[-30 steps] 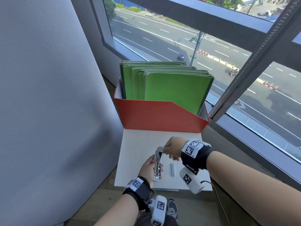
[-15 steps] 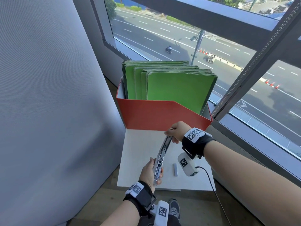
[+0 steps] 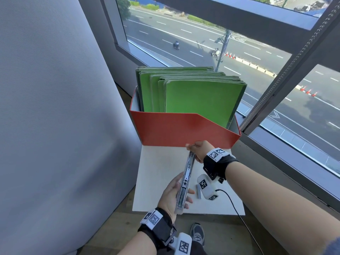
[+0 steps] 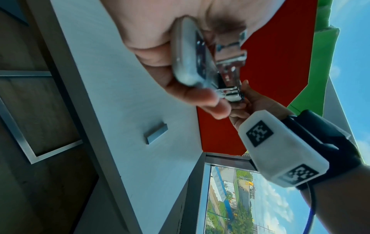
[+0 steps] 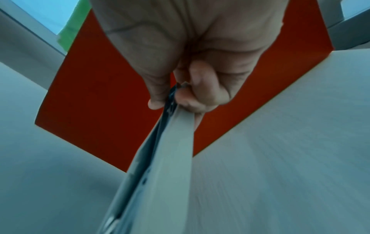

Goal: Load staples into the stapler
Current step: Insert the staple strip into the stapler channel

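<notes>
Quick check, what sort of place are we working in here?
Probably an upper-floor office corner: a red file box full of green folders on a small white table, beside a large window overlooking a road far below.

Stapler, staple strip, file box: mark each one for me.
stapler [image 3: 186,178], head view, opened metal channel between the hands.
staple strip [image 4: 156,133], left wrist view, its long side face.
file box [image 3: 174,128], head view, red front wall.

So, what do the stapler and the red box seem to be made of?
Stapler: pale matte shell, probably plastic; the inner rail glints like polished metal. Red box: flat matte walls with sharp folded edges, likely cardboard or thin board.
</notes>
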The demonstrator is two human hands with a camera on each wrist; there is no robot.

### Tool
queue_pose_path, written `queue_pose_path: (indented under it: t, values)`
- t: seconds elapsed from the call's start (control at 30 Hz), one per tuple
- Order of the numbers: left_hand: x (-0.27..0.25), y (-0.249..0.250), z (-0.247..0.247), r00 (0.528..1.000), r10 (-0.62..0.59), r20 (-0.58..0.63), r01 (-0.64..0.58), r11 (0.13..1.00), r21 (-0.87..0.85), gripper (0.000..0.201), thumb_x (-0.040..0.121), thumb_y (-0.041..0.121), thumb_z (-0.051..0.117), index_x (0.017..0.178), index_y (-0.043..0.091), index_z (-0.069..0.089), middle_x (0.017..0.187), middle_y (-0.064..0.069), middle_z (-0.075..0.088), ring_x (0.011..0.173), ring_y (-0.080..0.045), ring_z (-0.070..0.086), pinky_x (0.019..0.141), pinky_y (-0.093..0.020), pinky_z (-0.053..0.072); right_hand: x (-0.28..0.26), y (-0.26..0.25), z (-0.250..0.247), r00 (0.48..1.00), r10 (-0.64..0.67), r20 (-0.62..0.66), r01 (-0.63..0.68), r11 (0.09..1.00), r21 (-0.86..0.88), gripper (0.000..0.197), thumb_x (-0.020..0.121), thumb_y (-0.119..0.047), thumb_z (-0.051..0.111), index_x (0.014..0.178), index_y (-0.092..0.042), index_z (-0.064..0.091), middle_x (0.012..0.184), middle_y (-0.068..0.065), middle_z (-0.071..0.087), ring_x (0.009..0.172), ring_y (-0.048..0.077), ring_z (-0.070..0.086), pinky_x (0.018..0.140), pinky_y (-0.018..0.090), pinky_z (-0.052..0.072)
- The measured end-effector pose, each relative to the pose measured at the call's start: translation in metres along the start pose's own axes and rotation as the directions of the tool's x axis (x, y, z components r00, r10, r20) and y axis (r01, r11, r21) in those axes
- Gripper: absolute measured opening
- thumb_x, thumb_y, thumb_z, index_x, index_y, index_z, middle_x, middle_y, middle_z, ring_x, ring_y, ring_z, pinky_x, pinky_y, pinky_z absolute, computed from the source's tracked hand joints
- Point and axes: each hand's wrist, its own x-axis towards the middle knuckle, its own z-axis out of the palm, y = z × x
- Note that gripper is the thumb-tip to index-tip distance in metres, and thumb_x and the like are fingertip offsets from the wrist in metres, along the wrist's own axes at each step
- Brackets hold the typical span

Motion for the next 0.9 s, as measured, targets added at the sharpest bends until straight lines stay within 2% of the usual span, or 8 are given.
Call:
queue_pose_path:
  t: [0.1,0.2,0.27,0.4,0.6,0.77,0.83,0.9]
  values:
    - [0.0,0.007,0.006,0.999,-0.02,0.045,0.02,1.0,0.002,0.033,0.099,0.031,0.034,0.12,0.035,0.061,0.089,-0.017,0.071,0.059,-0.024,0.06,0.048,-0.028,0.047,-0.002,-0.001,0.003,0.998,-0.06,-0.004,0.059,0.997,-0.042,0.039,0.089,-0.051,0.051,0.092,-0.012,0.055,0.051,-0.002,0.048,0.039,0.014,0.041,0.043,0.025,0.032]
    - [0.003,0.01,0.008,0.998,-0.04,0.043,0.039,0.999,0.006,0.036,0.096,0.043,0.036,0.123,0.034,0.058,0.085,-0.012,0.065,0.058,-0.021,0.056,0.048,-0.028,0.045,-0.001,-0.001,0.008,0.99,-0.143,-0.015,0.142,0.989,-0.027,0.037,0.091,-0.049,0.049,0.084,-0.013,0.053,0.051,0.0,0.047,0.041,0.016,0.043,0.045,0.025,0.035]
    - [0.004,0.009,0.007,0.999,-0.031,0.029,0.031,1.0,0.002,0.038,0.096,0.044,0.037,0.125,0.03,0.057,0.08,-0.011,0.063,0.054,-0.02,0.053,0.046,-0.027,0.041,-0.001,0.001,0.01,0.984,-0.176,-0.018,0.176,0.984,-0.007,0.035,0.093,-0.045,0.049,0.081,-0.013,0.054,0.049,0.002,0.046,0.04,0.017,0.042,0.045,0.024,0.036]
    - [0.002,0.003,0.008,1.0,-0.01,0.008,0.01,1.0,-0.001,0.038,0.096,0.04,0.039,0.123,0.019,0.056,0.074,-0.014,0.062,0.044,-0.02,0.05,0.039,-0.023,0.038,0.002,0.008,0.011,0.992,-0.129,-0.011,0.129,0.99,0.054,0.046,0.091,-0.048,0.05,0.095,-0.004,0.063,0.048,0.002,0.044,0.039,0.017,0.039,0.044,0.024,0.034]
    - [0.0,0.002,0.008,1.0,0.018,-0.008,-0.017,0.998,0.057,0.038,0.097,0.039,0.038,0.119,0.016,0.059,0.072,-0.015,0.064,0.04,-0.019,0.048,0.037,-0.022,0.035,0.003,0.017,0.015,0.998,-0.055,0.033,0.051,0.992,0.119,0.047,0.09,-0.053,0.047,0.1,-0.012,0.066,0.048,0.003,0.048,0.037,0.017,0.04,0.047,0.025,0.036]
    - [0.004,0.006,0.007,0.999,0.029,-0.017,-0.028,0.998,0.05,0.038,0.097,0.04,0.036,0.119,0.02,0.059,0.073,-0.014,0.066,0.043,-0.021,0.05,0.039,-0.024,0.037,0.001,0.02,0.013,0.999,-0.045,0.028,0.038,0.975,0.22,0.057,0.087,-0.062,0.042,0.109,-0.013,0.06,0.068,0.005,0.066,0.052,0.02,0.056,0.054,0.029,0.046]
    - [0.006,0.007,0.007,0.999,0.041,-0.034,-0.039,0.998,0.055,0.036,0.097,0.04,0.035,0.118,0.022,0.059,0.074,-0.014,0.065,0.045,-0.021,0.051,0.039,-0.024,0.039,0.0,0.032,0.014,0.998,-0.056,0.015,0.049,0.955,0.292,0.052,0.092,-0.053,0.042,0.119,-0.01,0.055,0.079,0.005,0.068,0.058,0.021,0.06,0.052,0.03,0.049]
    - [0.007,0.006,0.007,0.996,0.062,-0.058,-0.058,0.997,0.059,0.034,0.098,0.037,0.036,0.119,0.023,0.059,0.074,-0.014,0.065,0.045,-0.021,0.051,0.038,-0.024,0.04,-0.005,0.052,0.021,0.999,-0.043,-0.015,0.045,0.984,0.171,0.044,0.094,-0.041,0.047,0.123,-0.009,0.052,0.086,0.008,0.068,0.061,0.021,0.061,0.054,0.034,0.055]
